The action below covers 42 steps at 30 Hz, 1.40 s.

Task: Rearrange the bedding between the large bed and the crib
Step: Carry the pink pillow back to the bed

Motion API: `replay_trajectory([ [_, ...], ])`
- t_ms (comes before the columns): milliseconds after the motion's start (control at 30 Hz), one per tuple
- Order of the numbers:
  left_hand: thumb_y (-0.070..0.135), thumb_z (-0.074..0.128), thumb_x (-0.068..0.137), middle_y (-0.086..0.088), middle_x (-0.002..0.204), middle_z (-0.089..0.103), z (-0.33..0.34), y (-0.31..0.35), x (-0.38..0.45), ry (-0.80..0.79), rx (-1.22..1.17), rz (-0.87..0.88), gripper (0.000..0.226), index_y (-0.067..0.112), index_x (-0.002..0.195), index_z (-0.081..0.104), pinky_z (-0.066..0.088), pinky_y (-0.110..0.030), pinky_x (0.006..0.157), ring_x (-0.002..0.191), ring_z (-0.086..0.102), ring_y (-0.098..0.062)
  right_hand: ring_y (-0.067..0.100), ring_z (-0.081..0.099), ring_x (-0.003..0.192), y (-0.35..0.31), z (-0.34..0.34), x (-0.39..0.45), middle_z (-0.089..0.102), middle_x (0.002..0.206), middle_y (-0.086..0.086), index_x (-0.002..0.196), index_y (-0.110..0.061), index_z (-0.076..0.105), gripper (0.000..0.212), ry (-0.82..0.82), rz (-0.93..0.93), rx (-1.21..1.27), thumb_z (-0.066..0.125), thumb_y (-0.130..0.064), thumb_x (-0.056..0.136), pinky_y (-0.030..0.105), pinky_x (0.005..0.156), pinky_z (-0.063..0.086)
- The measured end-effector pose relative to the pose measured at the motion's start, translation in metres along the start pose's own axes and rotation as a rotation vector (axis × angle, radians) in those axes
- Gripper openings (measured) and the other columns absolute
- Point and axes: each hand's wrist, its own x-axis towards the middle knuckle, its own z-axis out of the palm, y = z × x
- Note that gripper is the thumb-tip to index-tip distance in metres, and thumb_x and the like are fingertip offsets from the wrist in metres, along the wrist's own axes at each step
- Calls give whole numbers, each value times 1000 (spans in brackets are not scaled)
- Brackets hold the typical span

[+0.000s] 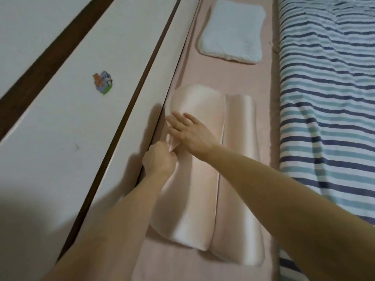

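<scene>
The left grip (160, 157) is closed with curled fingers, pinching a small fold of pale fabric at the left edge of the pink pillow (194, 165). The right grip (189, 131) is laid flat on the pillow's upper left part, fingers straight and spread toward 10 o'clock; nothing is held by it. The two grips are located just beside each other, the right at 1 o'clock from the left.

The pink pillow is positioned lengthwise on the crib mattress (239, 78), which is covered by a pink sheet. The pillow is formed of two long satin lobes separated by a seam; the left lobe is raised higher than the right.

A white folded pad (231, 31) is located at 12 o'clock from the pillow, well apart from it, on the same mattress.

The large bed's striped cover (328, 88), in blue, teal and white, is seen at 3 o'clock, alongside the crib mattress. A white panel (71, 102) with dark trim is seen at 9 o'clock; a small coloured sticker (103, 82) is fixed to it.
</scene>
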Motion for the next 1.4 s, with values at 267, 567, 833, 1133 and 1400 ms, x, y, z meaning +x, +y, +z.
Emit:
replay_trajectory([
  [267,35,47,98,-17,131,52,27,-24,13,-38,-98,-135,46,4,132,44,44,-43,87,120,50,-34,20,8,148,-22,48,-32,9,160,5,152,-22,10,54,24,518,357,28,-27,101,38,120,4],
  [567,55,20,98,-7,161,1,83,32,-23,-271,255,460,69,18,153,0,4,-45,120,148,-2,-26,33,46,124,35,71,-139,38,144,9,147,-24,15,106,42,1482,1230,74,-60,66,47,101,42],
  [833,40,11,102,9,159,14,122,59,-40,-269,323,528,56,19,153,4,2,-48,119,148,-1,-18,21,54,102,44,91,-146,50,117,0,137,-19,28,90,353,1438,1267,79,-43,67,33,86,46],
  [1133,47,13,101,5,161,7,137,102,-47,-266,400,662,59,22,153,4,-3,-54,117,148,-4,-22,26,44,127,71,113,-197,39,143,7,147,-25,24,75,372,1424,994,53,-54,85,44,106,39],
  [1400,54,13,97,2,160,-12,141,43,-19,-87,601,541,64,29,152,-8,-2,-57,114,147,-10,-26,25,7,147,55,132,-164,-2,160,-8,146,-46,-10,90,329,1180,1014,51,-65,83,50,118,15],
])
